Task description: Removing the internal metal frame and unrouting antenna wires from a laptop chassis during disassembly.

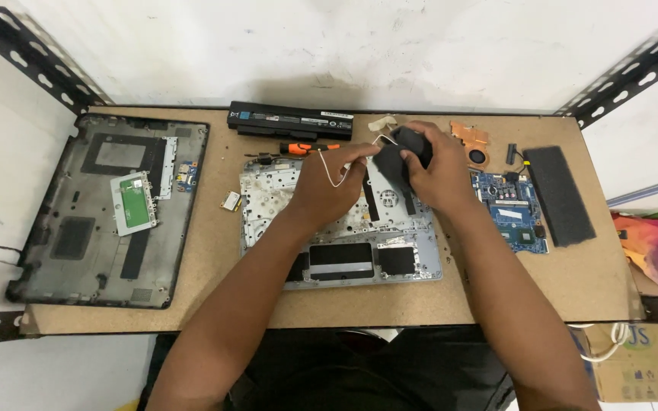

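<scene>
Both hands (327, 185) (439, 173) hold black part (391, 160) w/ white wire (334, 179).

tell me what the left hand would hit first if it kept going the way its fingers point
Probably the orange-handled screwdriver just beyond the left hand, then the black laptop battery; depth is hard to judge from above.

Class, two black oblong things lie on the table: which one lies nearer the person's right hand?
The black foam pad at the table's right edge, beside the blue circuit board, is nearer the right hand; the black battery lies along the back edge.
</scene>
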